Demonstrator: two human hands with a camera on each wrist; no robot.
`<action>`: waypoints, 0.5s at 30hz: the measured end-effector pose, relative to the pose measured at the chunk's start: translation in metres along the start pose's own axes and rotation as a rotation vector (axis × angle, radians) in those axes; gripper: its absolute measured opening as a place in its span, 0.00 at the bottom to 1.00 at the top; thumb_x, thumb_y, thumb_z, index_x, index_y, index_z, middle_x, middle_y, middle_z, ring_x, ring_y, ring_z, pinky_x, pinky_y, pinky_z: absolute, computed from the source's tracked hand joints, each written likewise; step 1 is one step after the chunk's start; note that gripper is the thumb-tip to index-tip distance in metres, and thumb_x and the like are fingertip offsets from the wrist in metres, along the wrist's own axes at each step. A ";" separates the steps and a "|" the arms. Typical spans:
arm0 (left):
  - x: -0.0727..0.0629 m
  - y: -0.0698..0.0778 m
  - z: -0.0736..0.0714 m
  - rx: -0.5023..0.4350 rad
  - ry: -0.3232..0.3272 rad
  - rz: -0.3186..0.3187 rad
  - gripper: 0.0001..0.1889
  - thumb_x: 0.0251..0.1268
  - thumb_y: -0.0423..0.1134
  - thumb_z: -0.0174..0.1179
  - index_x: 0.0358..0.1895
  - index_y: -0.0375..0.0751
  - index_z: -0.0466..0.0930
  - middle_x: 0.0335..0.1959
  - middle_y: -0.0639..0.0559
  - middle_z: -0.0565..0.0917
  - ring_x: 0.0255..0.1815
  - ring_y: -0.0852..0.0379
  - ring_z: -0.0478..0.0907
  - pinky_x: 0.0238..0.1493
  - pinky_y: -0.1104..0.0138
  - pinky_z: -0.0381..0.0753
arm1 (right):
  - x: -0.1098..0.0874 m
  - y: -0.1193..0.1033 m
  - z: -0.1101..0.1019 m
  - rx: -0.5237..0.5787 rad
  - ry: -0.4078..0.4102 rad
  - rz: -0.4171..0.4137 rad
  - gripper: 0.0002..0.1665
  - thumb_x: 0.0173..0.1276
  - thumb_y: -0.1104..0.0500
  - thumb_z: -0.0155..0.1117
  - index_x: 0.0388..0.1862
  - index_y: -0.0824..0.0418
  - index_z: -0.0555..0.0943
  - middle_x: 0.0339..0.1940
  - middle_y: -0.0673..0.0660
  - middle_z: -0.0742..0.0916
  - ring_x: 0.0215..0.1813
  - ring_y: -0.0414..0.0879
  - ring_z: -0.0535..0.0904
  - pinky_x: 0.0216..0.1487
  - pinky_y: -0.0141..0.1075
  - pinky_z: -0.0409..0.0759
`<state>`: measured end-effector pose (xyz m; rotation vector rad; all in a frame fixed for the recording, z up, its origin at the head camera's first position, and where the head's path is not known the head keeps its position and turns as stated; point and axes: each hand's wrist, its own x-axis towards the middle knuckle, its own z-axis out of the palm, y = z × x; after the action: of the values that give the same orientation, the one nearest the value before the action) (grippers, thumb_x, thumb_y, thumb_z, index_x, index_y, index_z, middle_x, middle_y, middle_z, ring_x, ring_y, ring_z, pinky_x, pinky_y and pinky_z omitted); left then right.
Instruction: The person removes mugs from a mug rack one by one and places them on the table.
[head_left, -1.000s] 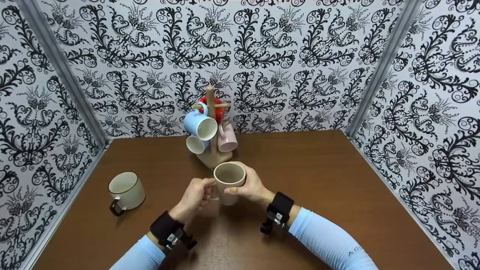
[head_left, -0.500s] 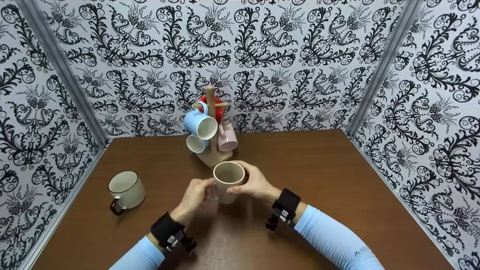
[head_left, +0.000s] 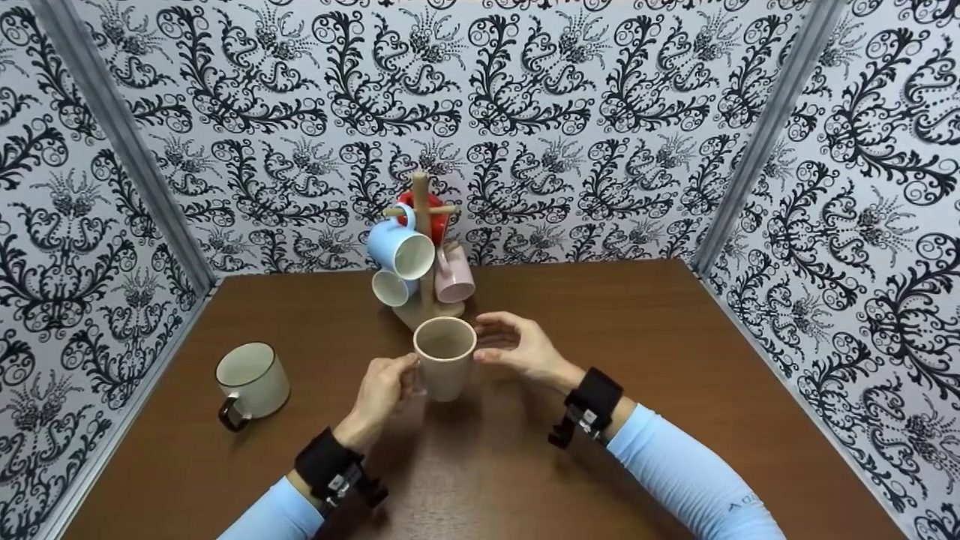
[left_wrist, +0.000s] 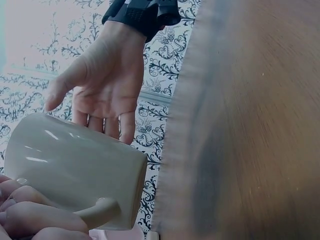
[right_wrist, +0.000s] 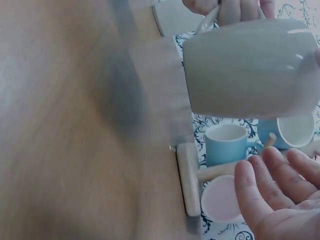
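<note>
A tall beige mug (head_left: 445, 367) hangs upright above the table in the head view, in front of the mug tree. My left hand (head_left: 384, 386) grips its handle (left_wrist: 102, 212) at the left side; the curled fingers partly hide that handle. Just right of the mug is my right hand (head_left: 529, 352), its fingers loosely bent and held away from the mug wall. The right wrist view shows those fingers (right_wrist: 272, 187) spread, with nothing in the palm. Whether the right thumb touches the mug, I cannot tell.
Behind the mug stands a wooden mug tree (head_left: 421, 184) bearing blue mugs (head_left: 401, 247), a pink mug (head_left: 455, 277) and a red one (head_left: 437, 221). On the table's left sits a wide cream mug (head_left: 255, 382) with a dark handle. Patterned walls (head_left: 525, 135) enclose the table.
My right hand has let go of the beige mug and drawn off to the right. The left hand has shifted slightly left and away from me with the mug.
</note>
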<state>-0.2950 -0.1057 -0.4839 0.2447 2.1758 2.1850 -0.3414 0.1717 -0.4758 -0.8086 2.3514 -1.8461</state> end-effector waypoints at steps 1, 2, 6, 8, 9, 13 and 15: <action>-0.001 0.000 -0.001 -0.002 0.001 0.002 0.29 0.81 0.37 0.54 0.11 0.45 0.64 0.10 0.59 0.67 0.11 0.65 0.56 0.29 0.66 0.82 | 0.000 0.000 -0.002 -0.034 0.005 -0.002 0.37 0.72 0.64 0.80 0.74 0.77 0.77 0.68 0.77 0.87 0.69 0.72 0.87 0.75 0.60 0.85; -0.001 0.001 -0.002 -0.003 0.006 0.006 0.29 0.81 0.37 0.54 0.12 0.44 0.64 0.10 0.59 0.66 0.11 0.65 0.56 0.26 0.68 0.78 | 0.000 0.000 -0.003 -0.076 0.014 0.002 0.34 0.73 0.63 0.79 0.73 0.75 0.78 0.67 0.76 0.88 0.68 0.70 0.88 0.74 0.56 0.86; -0.002 0.001 -0.004 0.000 0.042 0.018 0.29 0.82 0.36 0.54 0.12 0.43 0.66 0.10 0.59 0.66 0.12 0.65 0.57 0.26 0.69 0.76 | -0.002 0.001 -0.010 -0.225 0.036 0.030 0.29 0.73 0.59 0.79 0.67 0.71 0.84 0.63 0.74 0.90 0.64 0.68 0.90 0.70 0.53 0.89; -0.002 0.001 -0.005 -0.007 0.064 0.025 0.29 0.83 0.35 0.54 0.12 0.43 0.67 0.12 0.58 0.67 0.13 0.65 0.58 0.28 0.68 0.79 | -0.003 0.000 -0.014 -0.270 0.034 0.053 0.29 0.72 0.57 0.79 0.67 0.69 0.85 0.63 0.73 0.91 0.64 0.68 0.90 0.69 0.55 0.89; -0.002 0.001 -0.006 -0.012 0.073 0.030 0.29 0.83 0.34 0.53 0.12 0.43 0.67 0.12 0.58 0.67 0.13 0.64 0.58 0.31 0.67 0.82 | -0.003 0.000 -0.016 -0.285 0.031 0.064 0.29 0.72 0.56 0.79 0.66 0.69 0.85 0.62 0.72 0.91 0.63 0.69 0.90 0.69 0.57 0.88; -0.002 0.001 -0.008 0.014 0.106 0.036 0.29 0.83 0.35 0.53 0.12 0.43 0.69 0.13 0.57 0.70 0.14 0.64 0.62 0.32 0.66 0.83 | -0.006 0.001 -0.022 -0.356 0.019 0.107 0.30 0.71 0.53 0.79 0.67 0.65 0.86 0.63 0.69 0.92 0.62 0.65 0.91 0.69 0.57 0.89; -0.002 0.000 -0.009 0.041 0.128 0.043 0.29 0.84 0.35 0.54 0.13 0.42 0.70 0.14 0.58 0.71 0.16 0.63 0.64 0.32 0.67 0.83 | -0.007 0.001 -0.024 -0.399 0.015 0.117 0.30 0.71 0.51 0.78 0.66 0.64 0.86 0.63 0.69 0.92 0.62 0.62 0.91 0.68 0.55 0.89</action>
<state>-0.2941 -0.1154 -0.4841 0.1595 2.3035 2.2396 -0.3440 0.1968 -0.4720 -0.6647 2.7533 -1.3628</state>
